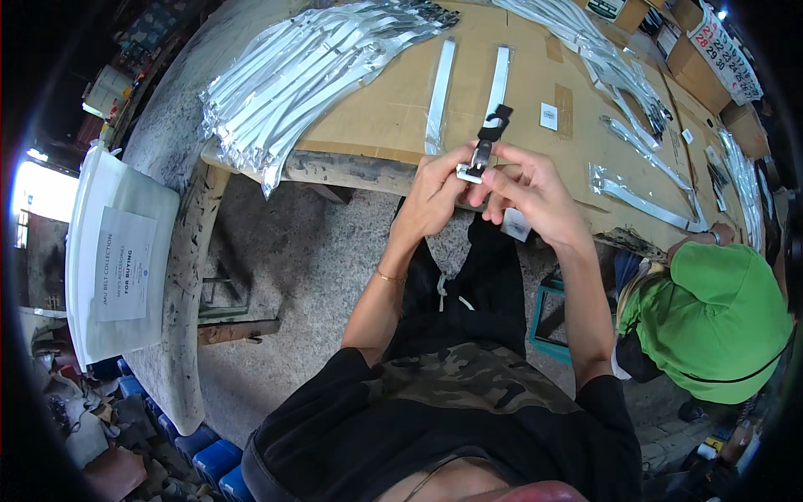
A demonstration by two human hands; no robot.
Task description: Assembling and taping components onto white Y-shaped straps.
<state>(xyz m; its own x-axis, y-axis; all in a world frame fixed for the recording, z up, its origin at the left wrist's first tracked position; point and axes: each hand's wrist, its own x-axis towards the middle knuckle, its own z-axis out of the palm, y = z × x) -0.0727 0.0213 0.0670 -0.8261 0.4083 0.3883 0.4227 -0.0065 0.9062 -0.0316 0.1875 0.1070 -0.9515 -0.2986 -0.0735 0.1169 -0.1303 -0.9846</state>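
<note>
Just off the table's near edge, my left hand point(437, 191) pinches the buckle end of a belt from the left. My right hand point(539, 194) closes on it from the right, thumb and fingers bent. Between them show a silvery buckle point(470, 173) and a black plastic hanger point(495, 124). Beyond the hanger, a white belt strap point(499, 75) lies on the cardboard; whether it joins the buckle is hidden. Below my right fingers hangs a white tag point(515, 224). Left of the strap lies another white belt point(440, 92) in a clear sleeve.
A big pile of sleeved white belts point(309, 75) covers the table's left; more belts point(598, 46) lie at the far right. A small white card point(549, 116) rests on the cardboard point(376, 109). At right sits a person in a green cap point(711, 314). A white bin point(125, 251) stands left.
</note>
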